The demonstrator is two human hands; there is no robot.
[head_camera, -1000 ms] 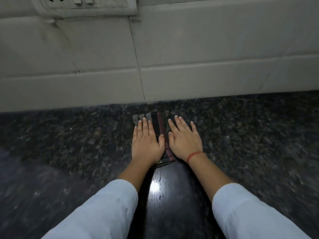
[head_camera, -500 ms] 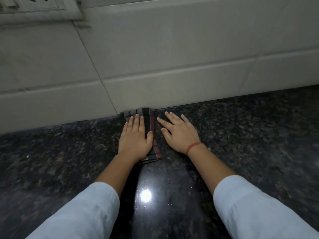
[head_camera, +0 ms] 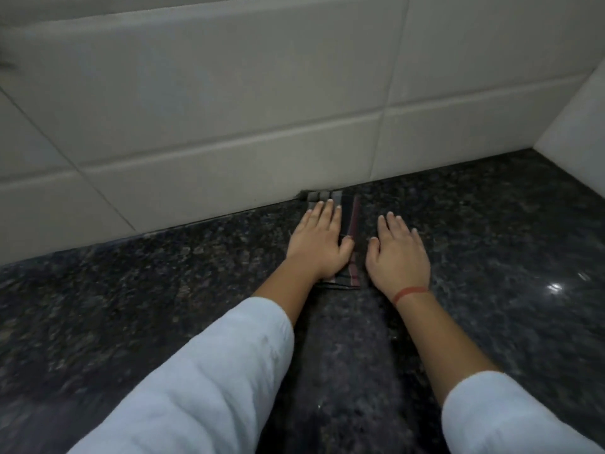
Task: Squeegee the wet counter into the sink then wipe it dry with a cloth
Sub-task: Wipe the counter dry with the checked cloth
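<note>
Your L hand [head_camera: 319,245] lies flat on the cloth [head_camera: 350,217], fingers straight & together, thumb out to the R. It grips nothing; the palm just presses down.

The cloth is folded into a narrow strip, dark w/ grey & reddish stripes. It lies on the counter [head_camera: 163,306] w/ its far end up against the base of the tile wall [head_camera: 229,109]. Its L part is hidden under your hand. The R edge shows, & so does the near end w/ a few loose threads.

Your R hand [head_camera: 397,253] is flat on bare counter just R of the cloth, fingers straight & slightly spread, holding nothing. A thin strip of stone shows between its thumb & the cloth's edge. There's a red band [head_camera: 411,293] round your R wrist, & white sleeves [head_camera: 196,388] are in the foreground.

The counter is dark speckled stone, glossy, w/ a glare spot [head_camera: 555,287] well R of your R hand. At far R a side wall [head_camera: 582,132] meets the tile wall in a corner. Can't tell wet from dry on the stone.
</note>
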